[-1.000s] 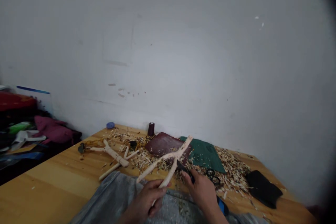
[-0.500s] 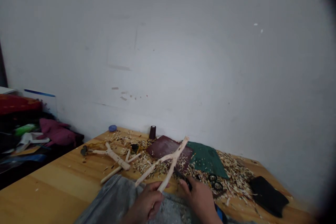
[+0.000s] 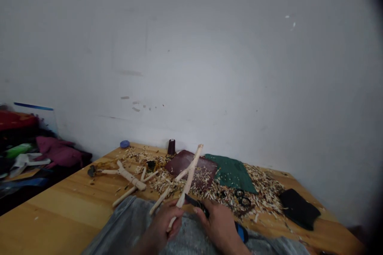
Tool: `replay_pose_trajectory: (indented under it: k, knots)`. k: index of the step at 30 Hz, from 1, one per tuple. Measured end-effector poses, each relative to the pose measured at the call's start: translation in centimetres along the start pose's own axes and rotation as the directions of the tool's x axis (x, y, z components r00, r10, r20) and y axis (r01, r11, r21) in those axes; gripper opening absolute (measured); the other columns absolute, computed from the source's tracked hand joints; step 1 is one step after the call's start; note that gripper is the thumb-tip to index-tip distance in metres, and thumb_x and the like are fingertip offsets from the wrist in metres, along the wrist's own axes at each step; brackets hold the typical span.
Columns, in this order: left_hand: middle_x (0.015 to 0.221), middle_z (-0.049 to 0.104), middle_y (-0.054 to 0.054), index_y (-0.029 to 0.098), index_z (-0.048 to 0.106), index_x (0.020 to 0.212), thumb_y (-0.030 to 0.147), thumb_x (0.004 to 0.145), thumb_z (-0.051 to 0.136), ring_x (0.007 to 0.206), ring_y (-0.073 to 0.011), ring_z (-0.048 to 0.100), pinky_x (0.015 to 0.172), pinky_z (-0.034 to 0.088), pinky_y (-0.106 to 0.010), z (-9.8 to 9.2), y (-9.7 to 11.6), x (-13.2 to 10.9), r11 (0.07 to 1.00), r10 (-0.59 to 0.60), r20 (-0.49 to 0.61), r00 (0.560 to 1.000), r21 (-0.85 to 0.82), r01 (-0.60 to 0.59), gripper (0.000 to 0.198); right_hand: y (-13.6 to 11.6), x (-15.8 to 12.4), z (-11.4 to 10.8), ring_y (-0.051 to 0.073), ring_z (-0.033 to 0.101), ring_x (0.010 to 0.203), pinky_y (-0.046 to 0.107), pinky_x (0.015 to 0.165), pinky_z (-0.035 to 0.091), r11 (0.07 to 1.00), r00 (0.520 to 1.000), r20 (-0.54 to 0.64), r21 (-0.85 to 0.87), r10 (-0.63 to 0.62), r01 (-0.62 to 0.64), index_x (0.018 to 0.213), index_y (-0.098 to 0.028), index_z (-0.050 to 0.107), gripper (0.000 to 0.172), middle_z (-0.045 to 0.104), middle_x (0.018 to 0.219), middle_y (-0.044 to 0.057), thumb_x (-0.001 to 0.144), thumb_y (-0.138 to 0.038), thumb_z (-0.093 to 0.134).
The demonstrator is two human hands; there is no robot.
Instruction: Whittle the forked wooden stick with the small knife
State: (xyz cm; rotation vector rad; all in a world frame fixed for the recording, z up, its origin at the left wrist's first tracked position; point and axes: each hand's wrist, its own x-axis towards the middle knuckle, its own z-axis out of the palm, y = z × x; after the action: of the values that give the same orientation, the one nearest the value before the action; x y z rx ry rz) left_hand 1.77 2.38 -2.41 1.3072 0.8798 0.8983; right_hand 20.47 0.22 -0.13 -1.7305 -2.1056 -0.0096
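My left hand [image 3: 163, 225] is closed around the lower end of a pale, peeled forked branch [image 3: 187, 177] that rises up and away over the table. My right hand [image 3: 218, 225] grips a knife [image 3: 196, 203] with a dark blade and a blue handle end [image 3: 241, 232]; the blade touches the branch just above my left fingers. Both hands hover over a grey cloth [image 3: 131, 223] spread at the near edge of the wooden table [image 3: 60, 203].
Wood shavings [image 3: 263, 191] cover the table's far side, with a maroon sheet [image 3: 191, 165], a green sheet [image 3: 231, 173], black scissors [image 3: 242, 199], a black pouch [image 3: 299, 209], a dark thread spool [image 3: 171, 147], a blue cap [image 3: 125, 144] and two carved forked sticks [image 3: 128, 177]. Clutter lies left.
The branch has swung more upright and to the left. My right hand has moved left, bringing the knife blade up against the branch near my left hand.
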Motion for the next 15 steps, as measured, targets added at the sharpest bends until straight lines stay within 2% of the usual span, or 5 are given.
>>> replay_pose_trajectory:
  k: [3, 7, 10, 15]
  knots:
    - [0.035, 0.033, 0.011, 0.016, 0.056, 0.102, 0.033, 0.067, 0.048, 0.031, -0.0075, 0.020, 0.035, 0.015, -0.021, 0.2, -0.1, 0.0, 0.994, -0.041, 0.015, 0.999, -0.099, 0.042, 0.039, 1.4, 0.4, -0.2, 0.020, 0.064, 0.077, 0.025, 0.062, 0.036, 0.999, 0.998, -0.044, -0.031, 0.033, -0.035, 0.092, -0.024, 0.063, 0.040, 0.069, 0.083, 0.005, 0.091, -0.052, 0.034]
    - [0.035, 0.036, 0.011, 0.012, 0.055, 0.111, 0.029, 0.066, 0.050, 0.031, -0.0080, 0.023, 0.036, 0.018, -0.021, 0.7, 0.9, -0.5, 0.994, -0.038, 0.085, 0.996, -0.097, 0.047, 0.048, 2.9, 0.7, -0.7, 0.019, 0.064, 0.074, 0.024, 0.059, 0.034, 0.996, 0.994, -0.080, -0.038, 0.078, -0.081, 0.092, -0.024, 0.062, 0.041, 0.069, 0.080, 0.004, 0.093, -0.051, 0.032]
    - [0.037, 0.040, 0.009, 0.015, 0.056, 0.109, 0.028, 0.069, 0.050, 0.033, -0.0077, 0.027, 0.037, 0.018, -0.021, 0.9, 1.7, -0.7, 0.997, 0.000, 0.136, 0.991, -0.076, 0.011, 0.043, 2.7, 0.5, -1.0, 0.018, 0.063, 0.073, 0.024, 0.059, 0.033, 0.999, 0.997, -0.062, -0.020, 0.044, -0.045, 0.088, -0.024, 0.062, 0.041, 0.069, 0.079, 0.004, 0.092, -0.052, 0.032]
    - [0.050, 0.052, 0.004, 0.017, 0.055, 0.088, 0.028, 0.067, 0.051, 0.037, -0.0087, 0.040, 0.038, 0.025, -0.020, 0.8, 1.8, -0.6, 0.995, 0.019, 0.194, 0.981, -0.105, 0.002, 0.024, 0.7, -0.2, -1.0, 0.018, 0.062, 0.075, 0.024, 0.061, 0.033, 0.993, 0.994, 0.017, 0.051, -0.108, 0.107, 0.090, -0.024, 0.062, 0.045, 0.068, 0.080, 0.003, 0.090, -0.058, 0.032]
